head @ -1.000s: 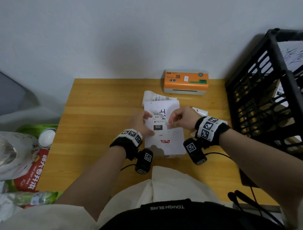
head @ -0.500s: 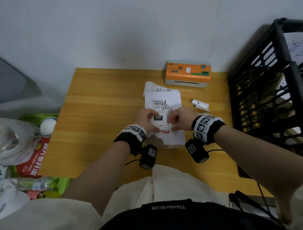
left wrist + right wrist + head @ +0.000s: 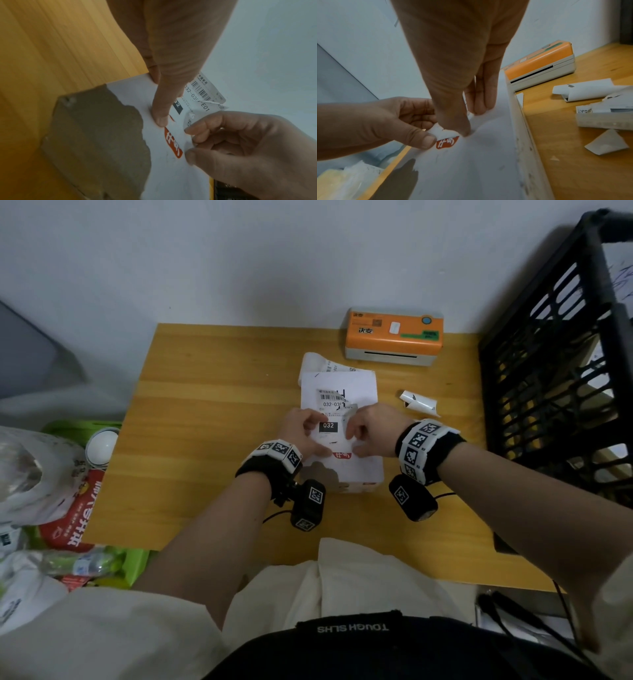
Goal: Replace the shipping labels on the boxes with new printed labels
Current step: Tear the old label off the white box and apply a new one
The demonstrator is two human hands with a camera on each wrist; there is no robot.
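Peeling looks half done: right hand (image 3: 373, 433) pinches a loose flap of the torn label (image 3: 330, 402) on the central box (image 3: 363, 470). Left hand (image 3: 301, 436) steadies it, thumb pressed on top, fingers curled at its left edge. Scraps (image 3: 419, 402) lie right; a fresh one is not yet applied.

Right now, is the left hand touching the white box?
Touching. The left wrist view shows the left hand with its thumb tip pressed onto the white box, next to the red logo, no gap. The right hand pinches the old label.
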